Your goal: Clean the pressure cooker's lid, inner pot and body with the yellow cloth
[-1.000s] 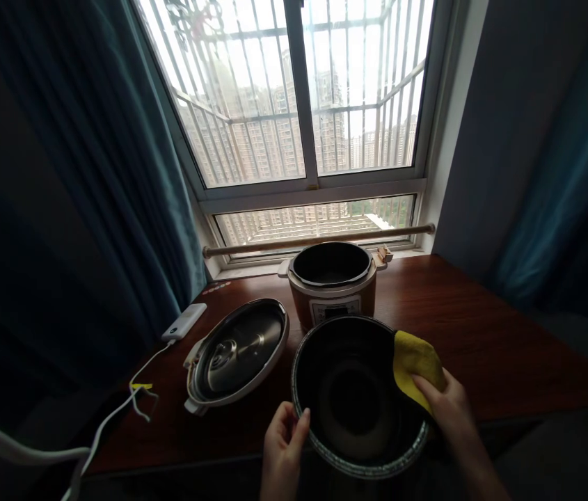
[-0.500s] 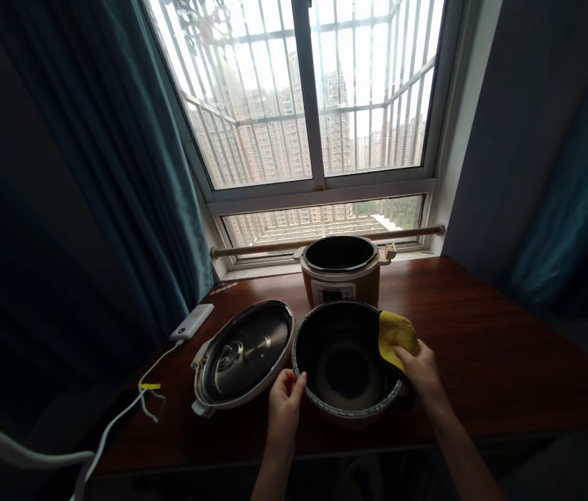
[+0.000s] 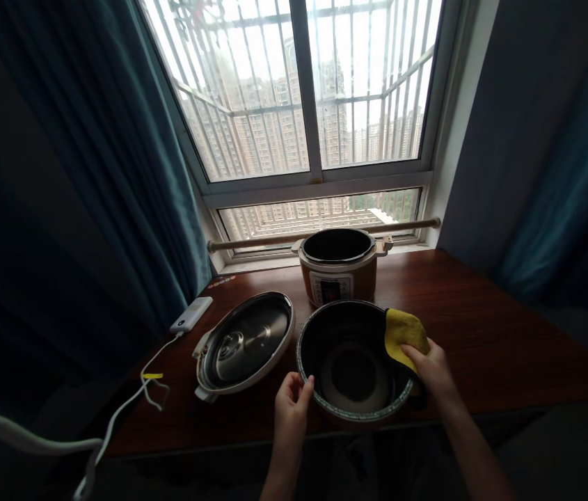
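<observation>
A dark round inner pot (image 3: 355, 362) stands near the front edge of the wooden table (image 3: 486, 334). My left hand (image 3: 292, 402) pinches its near left rim with thumb and fingers closed. My right hand (image 3: 432, 369) presses a yellow cloth (image 3: 403, 331) against the pot's right rim, fingers closed over it. The cloth folds over the rim into the pot.
Behind the pot stands an orange cooker body (image 3: 338, 268), its top open. Its steel lid (image 3: 244, 343) lies upside down to the left. A white power bank (image 3: 191, 314) with a white cable (image 3: 126, 410) sits at the table's left edge. Curtains flank the window.
The pot and both hands sit farther from the camera than a second ago, lower on the table. Both hands keep their hold on the rim and the cloth.
</observation>
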`<state>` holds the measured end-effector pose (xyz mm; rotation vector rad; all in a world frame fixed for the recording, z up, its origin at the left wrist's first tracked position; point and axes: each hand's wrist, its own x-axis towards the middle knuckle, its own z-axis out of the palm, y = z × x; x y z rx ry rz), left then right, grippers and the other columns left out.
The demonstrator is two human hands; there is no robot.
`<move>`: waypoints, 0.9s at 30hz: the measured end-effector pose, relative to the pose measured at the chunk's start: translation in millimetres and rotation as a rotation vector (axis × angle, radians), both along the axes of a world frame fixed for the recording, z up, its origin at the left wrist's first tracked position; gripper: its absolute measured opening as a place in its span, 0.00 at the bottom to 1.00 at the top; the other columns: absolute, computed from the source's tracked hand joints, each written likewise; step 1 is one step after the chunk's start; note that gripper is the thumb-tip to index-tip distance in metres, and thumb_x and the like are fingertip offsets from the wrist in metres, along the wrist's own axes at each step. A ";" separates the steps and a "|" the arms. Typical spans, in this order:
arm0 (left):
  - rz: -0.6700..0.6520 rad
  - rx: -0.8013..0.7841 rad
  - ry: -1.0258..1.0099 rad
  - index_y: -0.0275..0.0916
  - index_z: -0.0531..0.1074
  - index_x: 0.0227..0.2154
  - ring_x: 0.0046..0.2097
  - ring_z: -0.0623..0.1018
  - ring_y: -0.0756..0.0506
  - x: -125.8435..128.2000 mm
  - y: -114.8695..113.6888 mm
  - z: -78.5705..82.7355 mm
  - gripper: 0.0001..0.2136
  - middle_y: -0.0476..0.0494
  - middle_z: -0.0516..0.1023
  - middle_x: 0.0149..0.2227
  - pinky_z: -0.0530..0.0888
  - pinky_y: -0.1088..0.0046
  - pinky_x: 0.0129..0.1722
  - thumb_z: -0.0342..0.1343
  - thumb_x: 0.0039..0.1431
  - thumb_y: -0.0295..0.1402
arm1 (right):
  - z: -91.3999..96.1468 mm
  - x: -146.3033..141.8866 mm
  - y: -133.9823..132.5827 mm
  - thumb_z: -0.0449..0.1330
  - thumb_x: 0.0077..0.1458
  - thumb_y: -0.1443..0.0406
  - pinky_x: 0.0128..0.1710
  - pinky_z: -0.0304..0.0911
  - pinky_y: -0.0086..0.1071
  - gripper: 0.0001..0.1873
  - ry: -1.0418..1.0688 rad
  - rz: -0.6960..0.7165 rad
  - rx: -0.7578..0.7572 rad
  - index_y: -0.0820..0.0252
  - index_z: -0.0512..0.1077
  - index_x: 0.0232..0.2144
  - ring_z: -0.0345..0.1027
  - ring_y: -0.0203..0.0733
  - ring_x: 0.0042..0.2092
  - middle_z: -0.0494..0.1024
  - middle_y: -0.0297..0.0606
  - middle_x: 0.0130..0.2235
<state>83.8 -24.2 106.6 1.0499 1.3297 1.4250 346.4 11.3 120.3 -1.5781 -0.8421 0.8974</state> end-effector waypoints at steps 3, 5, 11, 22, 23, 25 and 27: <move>0.001 0.000 -0.021 0.36 0.62 0.21 0.23 0.61 0.54 3.9 -1.1 -0.3 0.18 0.54 0.61 0.20 0.61 0.78 0.24 0.61 0.44 0.45 | -1.5 3.2 1.1 0.63 0.35 0.60 0.28 0.64 0.30 0.17 0.015 0.017 0.006 0.65 0.71 0.30 0.71 0.45 0.31 0.77 0.38 0.27; -0.003 0.008 -0.032 0.36 0.63 0.22 0.24 0.62 0.53 7.6 -1.7 -0.6 0.17 0.53 0.62 0.21 0.61 0.78 0.25 0.60 0.46 0.45 | -3.5 6.3 2.7 0.62 0.36 0.61 0.28 0.64 0.31 0.17 0.017 0.029 0.018 0.65 0.71 0.31 0.71 0.45 0.31 0.77 0.38 0.27; -0.018 0.050 -0.009 0.36 0.63 0.21 0.24 0.62 0.53 26.7 3.5 -0.7 0.16 0.53 0.62 0.21 0.62 0.78 0.25 0.59 0.47 0.44 | -6.3 25.8 12.5 0.64 0.34 0.61 0.27 0.65 0.31 0.17 0.041 0.014 0.041 0.65 0.71 0.29 0.71 0.45 0.30 0.77 0.38 0.27; 0.087 0.122 0.049 0.38 0.63 0.26 0.28 0.66 0.50 51.9 11.1 -15.9 0.14 0.52 0.64 0.24 0.65 0.75 0.30 0.56 0.50 0.44 | -11.4 39.6 20.0 0.64 0.35 0.63 0.27 0.66 0.31 0.15 0.164 -0.002 0.124 0.64 0.71 0.29 0.71 0.44 0.29 0.77 0.39 0.27; 0.133 0.124 0.060 0.38 0.64 0.28 0.29 0.67 0.50 53.4 11.6 -17.5 0.13 0.51 0.64 0.25 0.65 0.74 0.31 0.56 0.50 0.43 | -12.2 39.5 20.3 0.64 0.35 0.63 0.27 0.66 0.31 0.14 0.174 0.000 0.128 0.64 0.71 0.29 0.71 0.44 0.29 0.77 0.38 0.27; 0.243 0.151 0.088 0.39 0.64 0.35 0.32 0.68 0.48 57.2 14.1 -21.1 0.14 0.50 0.65 0.30 0.66 0.72 0.33 0.56 0.49 0.42 | -13.9 40.2 21.3 0.64 0.35 0.64 0.27 0.66 0.31 0.14 0.181 0.008 0.126 0.63 0.71 0.28 0.71 0.44 0.28 0.77 0.38 0.26; 0.328 0.241 0.111 0.41 0.61 0.43 0.41 0.69 0.45 61.4 18.1 -24.6 0.18 0.45 0.66 0.40 0.66 0.68 0.41 0.55 0.51 0.39 | -15.1 42.0 22.7 0.64 0.35 0.64 0.27 0.66 0.31 0.14 0.180 0.017 0.126 0.63 0.71 0.28 0.71 0.44 0.28 0.77 0.38 0.26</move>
